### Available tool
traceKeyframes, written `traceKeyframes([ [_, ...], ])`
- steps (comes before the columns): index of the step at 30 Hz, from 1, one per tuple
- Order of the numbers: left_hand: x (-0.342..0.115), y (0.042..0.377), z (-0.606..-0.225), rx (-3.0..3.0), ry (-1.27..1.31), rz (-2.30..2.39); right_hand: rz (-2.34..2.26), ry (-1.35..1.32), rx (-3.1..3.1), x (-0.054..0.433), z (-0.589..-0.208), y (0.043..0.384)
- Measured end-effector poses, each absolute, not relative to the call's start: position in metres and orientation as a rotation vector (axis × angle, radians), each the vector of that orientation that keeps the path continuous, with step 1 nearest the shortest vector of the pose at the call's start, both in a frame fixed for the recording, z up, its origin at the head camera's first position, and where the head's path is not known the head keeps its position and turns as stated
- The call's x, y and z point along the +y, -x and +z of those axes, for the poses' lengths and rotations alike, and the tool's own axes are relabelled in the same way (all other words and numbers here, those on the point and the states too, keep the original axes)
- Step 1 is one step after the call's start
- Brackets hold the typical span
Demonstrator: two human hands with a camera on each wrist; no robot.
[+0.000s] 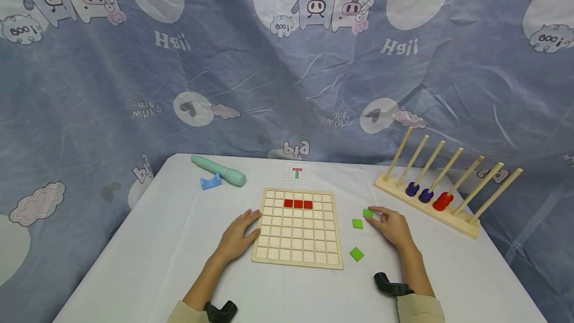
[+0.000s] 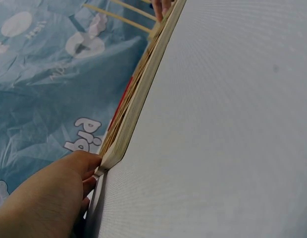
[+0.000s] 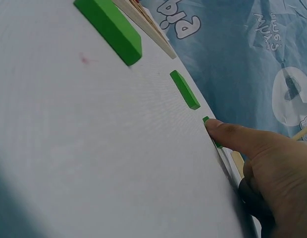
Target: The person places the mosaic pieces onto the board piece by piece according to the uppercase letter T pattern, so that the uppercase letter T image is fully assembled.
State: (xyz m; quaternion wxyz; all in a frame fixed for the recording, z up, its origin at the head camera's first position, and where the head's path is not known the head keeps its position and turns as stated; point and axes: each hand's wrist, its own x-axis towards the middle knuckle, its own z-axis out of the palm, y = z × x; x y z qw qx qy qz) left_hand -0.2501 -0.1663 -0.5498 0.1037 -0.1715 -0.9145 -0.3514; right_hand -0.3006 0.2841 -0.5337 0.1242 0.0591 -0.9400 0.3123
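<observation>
A square wooden grid board (image 1: 298,229) lies on the table, with a row of three red tiles (image 1: 298,204) near its far side. My left hand (image 1: 236,238) rests along the board's left edge, fingers extended, thumb against the side; the left wrist view shows this thumb (image 2: 84,161) at a board corner. To the right of the board, my right hand (image 1: 391,227) pinches a green tile (image 1: 367,213) between thumb and index finger. Two more green tiles lie nearby, one square tile (image 1: 357,223) beside it and one turned tile (image 1: 356,253) closer to me.
Behind the board lies a small pattern card (image 1: 296,174) printed with a red and green T. A wooden peg rack (image 1: 428,205) with purple and red beads stands at right. A mint-green stick-like object (image 1: 219,169) and a blue cradle (image 1: 211,182) are at back left.
</observation>
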Motion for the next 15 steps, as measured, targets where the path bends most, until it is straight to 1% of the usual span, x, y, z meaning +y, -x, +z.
traceKeyframes([
  [15, -0.1655, 0.2504, -0.5498, -2.682, 0.516, -1.020, 0.936, -0.177, -2.725, 0.2830, -0.5316, 0.2991],
])
